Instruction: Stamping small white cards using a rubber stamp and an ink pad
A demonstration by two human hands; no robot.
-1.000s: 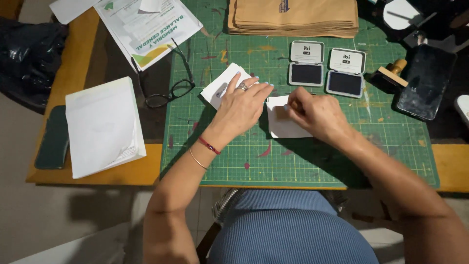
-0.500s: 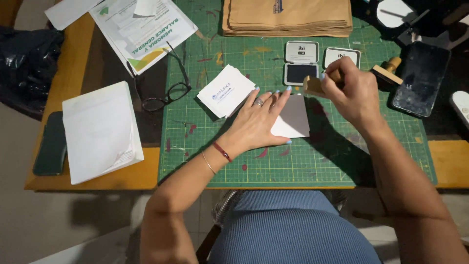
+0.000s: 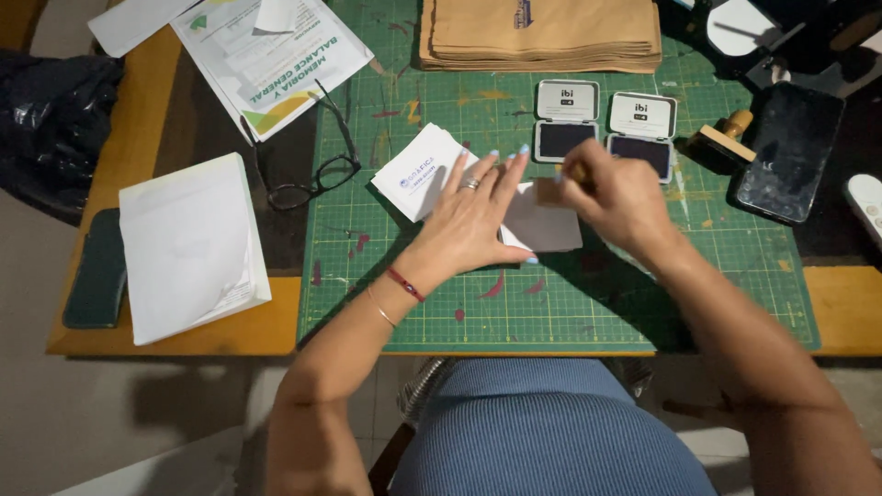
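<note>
- The left hand (image 3: 473, 216) lies flat with its fingers spread wide, pressing down on a small white paper (image 3: 544, 225) that rests on the green cutting mat (image 3: 570, 294); it grips nothing, it only pins the sheet.
- The right hand (image 3: 616, 197) is curled closed around a small wooden stamp (image 3: 551, 191), whose block sits at the upper edge of the white paper, just beside the left fingertips (the hand is a little blurred, so the exact contact is hard to read).
- A stack of white cards (image 3: 423, 170) lies partly under the left hand's fingers, tilted on the mat, touching the paper being held.
- Two ink pads (image 3: 606, 129) stand open side by side on the mat just beyond the hands, their dark pads facing up and their pale lids folded back.
- A pile of brown paper bags (image 3: 542, 32) sits at the far edge of the mat.
- A second wooden stamp (image 3: 721, 138) lies to the right of the ink pads, next to a dark phone (image 3: 790, 156) lying off the mat's right edge.
- Black glasses (image 3: 317, 174) rest at the left edge of the mat, near a printed sheet (image 3: 271, 60).
- A white pad of paper (image 3: 188, 248) lies on the wooden table (image 3: 845, 303) to the left, with a dark green case (image 3: 96, 271) just beside it.
</note>
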